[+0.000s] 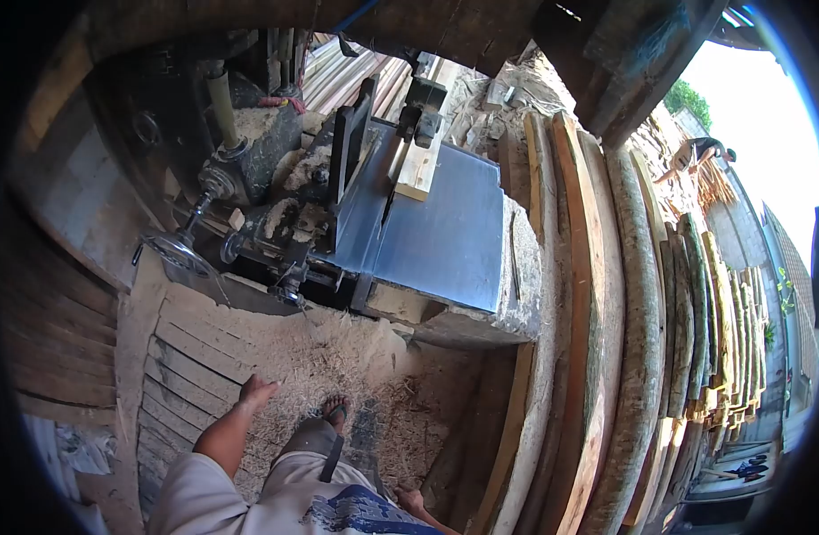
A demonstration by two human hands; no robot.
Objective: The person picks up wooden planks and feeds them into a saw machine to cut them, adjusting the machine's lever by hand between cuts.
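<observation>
My left hand (259,390) hangs over the sawdust-covered floor, apart from the machine, its fingers curled in with nothing visible in them. My right hand (409,497) is low beside my body, near the bottom edge; its fingers are too small and shaded to make out. Ahead stands a bandsaw with a smooth metal table (450,227). A squared wooden beam (417,176) lies on the table's far part, below the dark blade guide (423,111). A dark upright fence (349,147) stands left of it. Neither hand touches the beam.
A metal handwheel (176,252) juts out at the machine's left. Long planks and logs (639,339) lie along the right. Sawdust (329,357) covers the floor around my sandalled foot (335,410). Another person (695,156) bends over sticks far off at upper right.
</observation>
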